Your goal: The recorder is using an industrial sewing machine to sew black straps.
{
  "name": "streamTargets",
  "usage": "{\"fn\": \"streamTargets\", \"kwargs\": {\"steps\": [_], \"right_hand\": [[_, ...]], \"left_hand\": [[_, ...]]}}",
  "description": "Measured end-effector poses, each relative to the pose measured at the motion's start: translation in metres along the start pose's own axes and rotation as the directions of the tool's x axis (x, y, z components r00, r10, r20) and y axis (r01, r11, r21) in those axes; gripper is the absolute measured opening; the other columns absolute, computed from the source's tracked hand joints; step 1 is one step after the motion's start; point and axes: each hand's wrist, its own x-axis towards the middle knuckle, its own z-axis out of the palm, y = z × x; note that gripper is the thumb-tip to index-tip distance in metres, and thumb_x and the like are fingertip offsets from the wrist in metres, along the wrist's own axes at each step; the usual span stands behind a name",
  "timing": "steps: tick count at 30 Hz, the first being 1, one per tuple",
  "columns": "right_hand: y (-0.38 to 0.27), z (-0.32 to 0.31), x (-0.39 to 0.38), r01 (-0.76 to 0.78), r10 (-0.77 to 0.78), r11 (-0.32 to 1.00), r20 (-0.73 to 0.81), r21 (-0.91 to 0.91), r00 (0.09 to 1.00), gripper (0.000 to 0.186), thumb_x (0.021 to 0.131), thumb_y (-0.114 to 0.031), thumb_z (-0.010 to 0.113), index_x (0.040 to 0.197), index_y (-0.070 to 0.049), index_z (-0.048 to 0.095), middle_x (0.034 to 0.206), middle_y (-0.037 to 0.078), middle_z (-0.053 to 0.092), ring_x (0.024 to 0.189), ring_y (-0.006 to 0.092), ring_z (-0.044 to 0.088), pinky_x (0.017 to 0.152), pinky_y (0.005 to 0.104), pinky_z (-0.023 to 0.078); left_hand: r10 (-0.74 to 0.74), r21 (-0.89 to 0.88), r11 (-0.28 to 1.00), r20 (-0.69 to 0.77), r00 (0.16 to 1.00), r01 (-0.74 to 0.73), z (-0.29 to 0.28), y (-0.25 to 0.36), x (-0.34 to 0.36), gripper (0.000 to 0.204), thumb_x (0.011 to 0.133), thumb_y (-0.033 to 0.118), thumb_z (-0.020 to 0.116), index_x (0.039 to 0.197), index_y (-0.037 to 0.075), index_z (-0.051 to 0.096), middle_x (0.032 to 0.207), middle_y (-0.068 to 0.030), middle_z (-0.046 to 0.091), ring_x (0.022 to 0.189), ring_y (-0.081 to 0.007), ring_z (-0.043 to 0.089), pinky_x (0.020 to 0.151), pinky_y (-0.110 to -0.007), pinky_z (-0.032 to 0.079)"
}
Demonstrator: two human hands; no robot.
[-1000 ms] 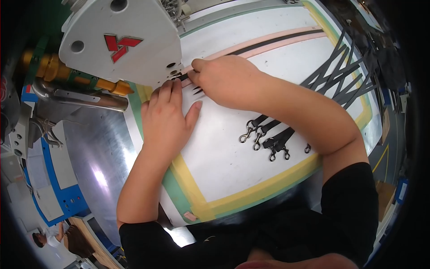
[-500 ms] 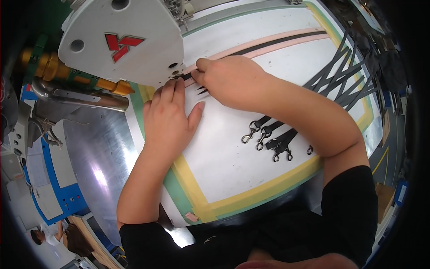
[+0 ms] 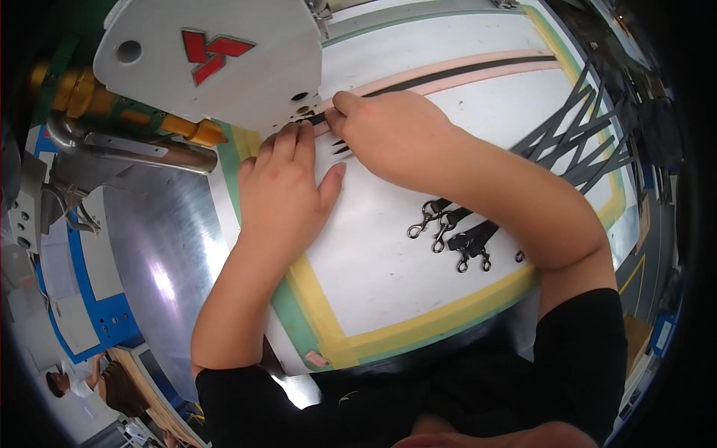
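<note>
A black webbing strap (image 3: 448,73) runs along a pink-edged guide on the white work board (image 3: 388,291), its near end under the head of a sewing machine (image 3: 216,67). My right hand (image 3: 396,134) is closed, thumb and forefinger pinching the strap close to the machine. Two dark pointed blades (image 3: 340,147), like thread snips or tweezers, stick out from beneath that hand; their handles are hidden. My left hand (image 3: 287,179) lies with fingers stretched out and thumb apart, fingertips touching the strap's end beside the machine head.
Several black straps (image 3: 560,138) lie crossed on the board's right side, with metal snap hooks (image 3: 422,224) at their near ends. Yellow and green tape (image 3: 433,332) borders the board. A brass-coloured cylinder (image 3: 179,127) and metal tube (image 3: 172,158) project left of the machine. Another person (image 3: 67,382) is far left.
The whole view has shifted slightly. Both hands keep nearly the same place by the machine head, with the right still pinching the strap.
</note>
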Motion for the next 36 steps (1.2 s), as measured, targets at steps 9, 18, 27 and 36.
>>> {"fn": "streamTargets", "kwargs": {"steps": [9, 18, 27, 36], "right_hand": [[-0.017, 0.001, 0.004, -0.108, 0.110, 0.993, 0.070, -0.039, 0.991, 0.032, 0.097, -0.011, 0.052, 0.126, -0.004, 0.065, 0.112, 0.021, 0.070, 0.088, 0.0371, 0.073, 0.072, 0.0488, 0.059], [-0.014, 0.020, 0.004, -0.044, 0.028, 0.988, -0.107, -0.150, 0.994, 0.044, 0.092, -0.002, 0.056, 0.135, -0.005, 0.065, 0.119, 0.020, 0.066, 0.099, 0.0415, 0.070, 0.084, 0.0505, 0.057], [-0.007, 0.006, 0.008, -0.069, 0.057, 0.981, -0.074, -0.180, 0.996, 0.043, 0.094, -0.002, 0.054, 0.135, -0.009, 0.066, 0.123, 0.019, 0.065, 0.106, 0.0394, 0.069, 0.090, 0.0499, 0.056], [-0.013, -0.003, -0.009, -0.154, 0.144, 0.973, -0.072, -0.169, 0.987, 0.036, 0.100, -0.013, 0.050, 0.130, -0.012, 0.070, 0.118, 0.021, 0.068, 0.104, 0.0400, 0.070, 0.090, 0.0521, 0.056]], "left_hand": [[-0.109, -0.172, 0.981, -0.108, 0.988, 0.089, 0.026, 0.002, -0.011, 0.044, 0.087, 0.022, 0.074, 0.122, 0.000, 0.061, 0.114, -0.0211, 0.066, 0.105, -0.0378, 0.066, 0.086, -0.050, 0.050], [-0.035, -0.135, 0.991, -0.248, 0.968, 0.002, 0.031, 0.001, -0.027, 0.046, 0.091, 0.036, 0.065, 0.119, 0.000, 0.068, 0.121, -0.0144, 0.062, 0.115, -0.0290, 0.059, 0.096, -0.047, 0.044], [-0.112, -0.124, 0.988, -0.193, 0.975, 0.088, 0.017, -0.012, -0.031, 0.045, 0.091, 0.037, 0.062, 0.118, 0.001, 0.070, 0.124, -0.0143, 0.065, 0.121, -0.0290, 0.058, 0.104, -0.045, 0.043], [-0.134, -0.162, 0.982, -0.243, 0.961, 0.096, 0.020, 0.008, -0.026, 0.042, 0.090, 0.035, 0.063, 0.111, -0.001, 0.066, 0.118, -0.0172, 0.064, 0.117, -0.0330, 0.059, 0.101, -0.050, 0.044]]}}
